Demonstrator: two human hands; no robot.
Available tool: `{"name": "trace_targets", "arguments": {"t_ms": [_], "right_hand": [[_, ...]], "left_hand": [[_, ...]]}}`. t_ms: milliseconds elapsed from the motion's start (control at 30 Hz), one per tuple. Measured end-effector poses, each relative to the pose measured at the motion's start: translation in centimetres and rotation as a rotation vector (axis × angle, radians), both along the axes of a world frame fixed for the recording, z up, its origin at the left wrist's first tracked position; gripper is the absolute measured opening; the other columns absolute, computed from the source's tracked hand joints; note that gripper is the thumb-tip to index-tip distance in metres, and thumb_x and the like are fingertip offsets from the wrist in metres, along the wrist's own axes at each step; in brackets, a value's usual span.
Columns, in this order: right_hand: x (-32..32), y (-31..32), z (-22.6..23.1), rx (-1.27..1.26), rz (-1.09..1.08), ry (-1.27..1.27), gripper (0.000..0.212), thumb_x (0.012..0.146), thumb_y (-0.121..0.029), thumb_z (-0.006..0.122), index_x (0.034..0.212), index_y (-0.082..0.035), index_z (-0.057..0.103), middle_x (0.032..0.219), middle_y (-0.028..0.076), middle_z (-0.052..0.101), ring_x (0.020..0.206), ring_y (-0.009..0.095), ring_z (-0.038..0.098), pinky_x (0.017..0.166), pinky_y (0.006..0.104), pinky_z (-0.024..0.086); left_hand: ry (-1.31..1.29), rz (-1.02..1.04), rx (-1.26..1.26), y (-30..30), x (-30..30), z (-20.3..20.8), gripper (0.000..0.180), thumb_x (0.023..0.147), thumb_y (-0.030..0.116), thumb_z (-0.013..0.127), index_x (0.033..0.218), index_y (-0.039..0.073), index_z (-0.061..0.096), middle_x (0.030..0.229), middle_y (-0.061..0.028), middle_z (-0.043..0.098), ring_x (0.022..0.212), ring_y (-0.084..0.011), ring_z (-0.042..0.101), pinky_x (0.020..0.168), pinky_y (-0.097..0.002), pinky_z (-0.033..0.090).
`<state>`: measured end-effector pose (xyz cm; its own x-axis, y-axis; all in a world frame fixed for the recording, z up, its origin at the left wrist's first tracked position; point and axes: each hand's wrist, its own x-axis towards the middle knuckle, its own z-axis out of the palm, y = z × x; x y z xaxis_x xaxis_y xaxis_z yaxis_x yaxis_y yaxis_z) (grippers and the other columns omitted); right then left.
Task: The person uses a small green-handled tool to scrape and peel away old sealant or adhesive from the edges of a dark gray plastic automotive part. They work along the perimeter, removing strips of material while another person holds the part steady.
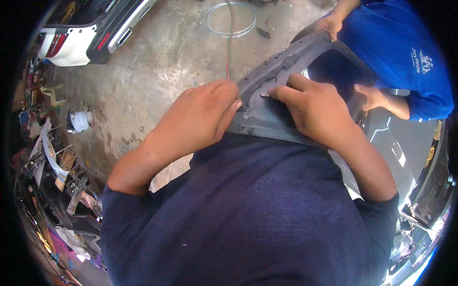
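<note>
One grey car panel [281, 102] sits at frame centre, with four hands on it. The left hand [200, 117] is curled, pressing its edge; the right hand [312, 107] pinches a small metal clip [265, 95]. Two co-worker's hands [331, 24] grip the far rim. Bare concrete floor [162, 62] lies open at upper left.

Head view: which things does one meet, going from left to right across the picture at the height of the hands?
Small white container on the floor → left hand → small metal piece at the fingertips → right hand → co-worker's hand under the grey car panel → blue sleeve.
</note>
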<state>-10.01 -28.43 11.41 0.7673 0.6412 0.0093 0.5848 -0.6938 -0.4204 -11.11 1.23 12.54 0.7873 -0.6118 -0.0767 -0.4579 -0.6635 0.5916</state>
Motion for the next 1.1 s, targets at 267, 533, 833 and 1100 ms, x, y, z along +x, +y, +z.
{"name": "trace_targets", "arguments": {"t_ms": [267, 533, 833, 1100], "right_hand": [[-2.1, 2.2, 1.6, 0.039, 0.11, 0.056, 0.027, 0.093, -0.011, 0.075, 0.118, -0.019, 0.078, 0.1, 0.012, 0.068, 0.086, 0.037, 0.077, 0.072, 0.0496, 0.062], [-1.7, 0.9, 1.4, 0.124, 0.108, 0.046, 0.032, 0.09, -0.008, 0.076, 0.12, -0.019, 0.078, 0.099, 0.01, 0.066, 0.082, 0.036, 0.075, 0.069, 0.0475, 0.061], [-0.6, 0.5, -0.2, 0.073, 0.06, -0.003, 0.039, 0.091, -0.004, 0.076, 0.126, -0.019, 0.08, 0.099, 0.012, 0.066, 0.081, 0.036, 0.074, 0.07, 0.0464, 0.059], [-1.8, 2.5, 1.1, 0.103, 0.164, 0.013, 0.036, 0.088, -0.005, 0.078, 0.121, -0.019, 0.082, 0.097, 0.01, 0.067, 0.082, 0.036, 0.075, 0.068, 0.0462, 0.06]], "left_hand": [[0.026, 0.042, -0.025, -0.1, -0.4, 0.0, 0.013, 0.11, 0.013, 0.067, 0.113, 0.001, 0.066, 0.124, -0.0234, 0.075, 0.107, -0.0469, 0.074, 0.093, -0.0541, 0.06], [0.066, 0.077, -0.023, -0.2, -0.6, 0.4, 0.012, 0.11, 0.012, 0.065, 0.113, 0.0, 0.066, 0.122, -0.025, 0.075, 0.108, -0.0483, 0.074, 0.093, -0.0546, 0.06], [0.082, 0.101, -0.043, 0.0, -1.0, 0.2, 0.012, 0.11, 0.011, 0.064, 0.113, -0.001, 0.066, 0.12, -0.0257, 0.075, 0.109, -0.0489, 0.075, 0.095, -0.0543, 0.059], [0.075, 0.113, -0.077, 0.1, -1.1, 0.0, 0.012, 0.111, 0.011, 0.064, 0.113, -0.001, 0.066, 0.117, -0.0264, 0.075, 0.116, -0.0481, 0.075, 0.097, -0.0536, 0.059]]}}
